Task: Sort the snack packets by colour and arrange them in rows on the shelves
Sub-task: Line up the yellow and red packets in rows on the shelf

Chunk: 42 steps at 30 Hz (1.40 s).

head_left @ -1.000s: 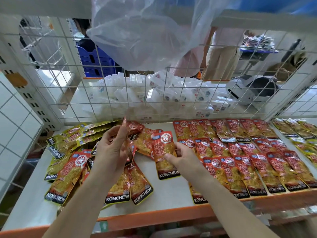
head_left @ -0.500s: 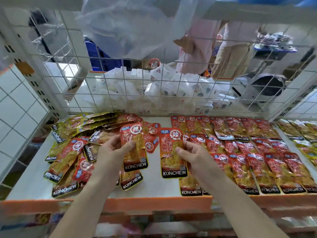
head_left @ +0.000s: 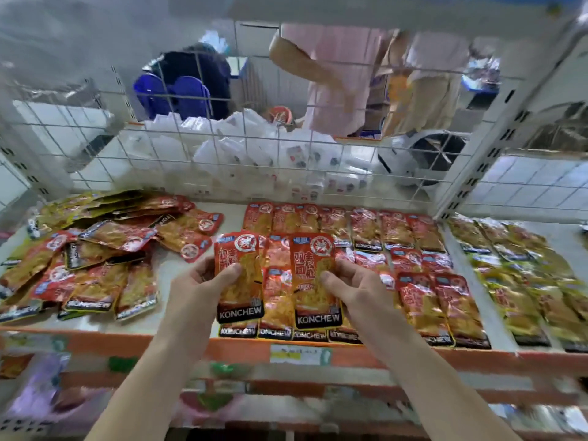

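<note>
My left hand [head_left: 203,281] grips one red KONCHEW snack packet [head_left: 240,297] upright, thumb across its front. My right hand [head_left: 350,288] holds a second red packet [head_left: 313,278] the same way, just to the right of the first. Both packets hover over the front left end of the neat rows of red packets [head_left: 397,237] on the white shelf [head_left: 165,268]. A loose heap of red packets [head_left: 95,259] lies to the left, with yellow-green packets [head_left: 79,205] at its back. Rows of yellow packets [head_left: 521,275] fill the bay on the right.
A white wire grid [head_left: 286,173] closes the shelf's back; white packets [head_left: 241,154] lie behind it. A white upright post [head_left: 477,173] separates the two bays. The orange front rail [head_left: 318,351] carries a label. People stand beyond the grid.
Both hands have moved right with their packets, from the bare gap beside the heap to over the left end of the red rows. The two packets are now closer together.
</note>
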Available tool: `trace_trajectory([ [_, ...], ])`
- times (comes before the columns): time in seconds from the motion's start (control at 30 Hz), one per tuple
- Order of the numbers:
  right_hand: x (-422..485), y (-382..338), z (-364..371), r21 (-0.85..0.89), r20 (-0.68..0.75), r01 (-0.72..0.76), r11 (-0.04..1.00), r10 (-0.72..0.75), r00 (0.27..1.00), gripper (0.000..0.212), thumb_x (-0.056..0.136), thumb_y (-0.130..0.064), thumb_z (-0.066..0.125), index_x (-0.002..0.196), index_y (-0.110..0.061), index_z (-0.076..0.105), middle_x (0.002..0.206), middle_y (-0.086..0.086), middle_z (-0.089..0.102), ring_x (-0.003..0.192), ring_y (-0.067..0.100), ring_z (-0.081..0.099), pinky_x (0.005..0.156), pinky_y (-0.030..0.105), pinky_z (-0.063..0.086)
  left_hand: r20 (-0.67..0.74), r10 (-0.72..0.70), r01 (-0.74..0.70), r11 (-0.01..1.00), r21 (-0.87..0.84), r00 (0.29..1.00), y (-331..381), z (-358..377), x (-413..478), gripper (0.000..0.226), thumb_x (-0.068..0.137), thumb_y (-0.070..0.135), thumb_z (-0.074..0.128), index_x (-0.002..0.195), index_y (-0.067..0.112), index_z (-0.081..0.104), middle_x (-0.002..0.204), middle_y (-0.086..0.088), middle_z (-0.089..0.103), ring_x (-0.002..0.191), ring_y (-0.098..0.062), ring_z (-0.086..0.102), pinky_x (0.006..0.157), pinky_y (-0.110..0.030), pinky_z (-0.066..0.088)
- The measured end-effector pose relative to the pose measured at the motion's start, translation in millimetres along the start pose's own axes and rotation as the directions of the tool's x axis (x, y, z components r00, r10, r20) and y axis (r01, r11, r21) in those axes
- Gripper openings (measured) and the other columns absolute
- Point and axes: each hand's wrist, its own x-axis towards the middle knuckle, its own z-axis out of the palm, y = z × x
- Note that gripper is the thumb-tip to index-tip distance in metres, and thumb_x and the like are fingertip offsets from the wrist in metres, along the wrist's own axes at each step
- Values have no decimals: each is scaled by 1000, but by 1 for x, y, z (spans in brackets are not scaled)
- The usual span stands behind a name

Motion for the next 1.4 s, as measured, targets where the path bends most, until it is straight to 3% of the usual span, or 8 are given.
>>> trace_trajectory([
  [0.13, -5, 6, -33, 1, 9, -22, 1000, 22, 1000, 21, 98, -14, 59, 118, -18, 65, 103, 3, 74, 93, 16, 71, 85, 32, 56, 20, -20, 20, 1000, -6, 1000, -13, 30, -15, 12, 89, 7, 68, 98, 12, 73, 94, -13, 77, 80, -30, 75, 84, -49, 55],
  [0.3, -5, 14, -53, 38, -22, -63, 997, 64, 998, 20, 98, -5, 55, 107, -20, 65, 103, 3, 74, 102, 22, 69, 101, 48, 49, 35, -36, 36, 999, 17, 999, -21, 49, -18, 14, 89, 9, 68, 103, 12, 70, 95, -9, 77, 87, -30, 75, 86, -50, 56],
  [0.63, 0, 2, -60, 26, -209, -79, 996, 83, 974, 14, 97, -10, 59, 106, -17, 67, 102, 5, 74, 105, 24, 67, 105, 48, 46, 169, -106, 92, 992, 91, 980, -19, 61, 18, 11, 89, 14, 72, 93, 24, 74, 99, -7, 77, 99, -34, 71, 98, -58, 50],
  [0.97, -1, -5, -73, 88, -374, -56, 995, 85, 924, 22, 92, -5, 63, 101, -26, 62, 97, -2, 76, 104, 17, 67, 109, 45, 44, 285, -174, 151, 983, 100, 943, -10, 84, 49, 21, 92, 8, 66, 106, 23, 65, 93, -2, 78, 90, -25, 75, 91, -50, 56],
  [1.07, 0, -7, -89, 86, -381, -52, 995, 81, 921, 22, 93, -3, 61, 108, -18, 66, 100, 2, 76, 104, 19, 68, 108, 47, 44, 291, -200, 168, 977, 129, 935, -12, 100, 49, 30, 91, 9, 67, 120, 16, 64, 101, -6, 77, 94, -27, 74, 93, -51, 55],
  [1.2, 3, -10, -119, 92, -376, -29, 995, 61, 925, 22, 92, 2, 60, 108, -12, 66, 98, 7, 76, 101, 24, 70, 102, 47, 49, 272, -196, 161, 976, 147, 942, -19, 129, 48, 18, 92, 3, 65, 102, 16, 70, 93, -6, 77, 86, -24, 73, 87, -44, 57],
  [1.27, 5, -10, -137, 84, -376, -26, 996, 56, 925, 22, 92, 3, 61, 106, -14, 64, 96, 5, 77, 98, 21, 71, 100, 45, 51, 256, -200, 166, 975, 148, 946, -23, 147, 46, 19, 92, 3, 65, 107, 14, 69, 98, -8, 76, 86, -25, 73, 85, -44, 58],
  [1.4, 13, -7, -172, 59, -376, -48, 997, 66, 924, 33, 92, -1, 63, 124, -6, 59, 100, 6, 76, 99, 23, 72, 99, 49, 52, 248, -194, 160, 975, 153, 949, -32, 180, 42, 15, 93, 3, 65, 100, 14, 70, 93, -7, 76, 82, -21, 74, 74, -38, 58],
])
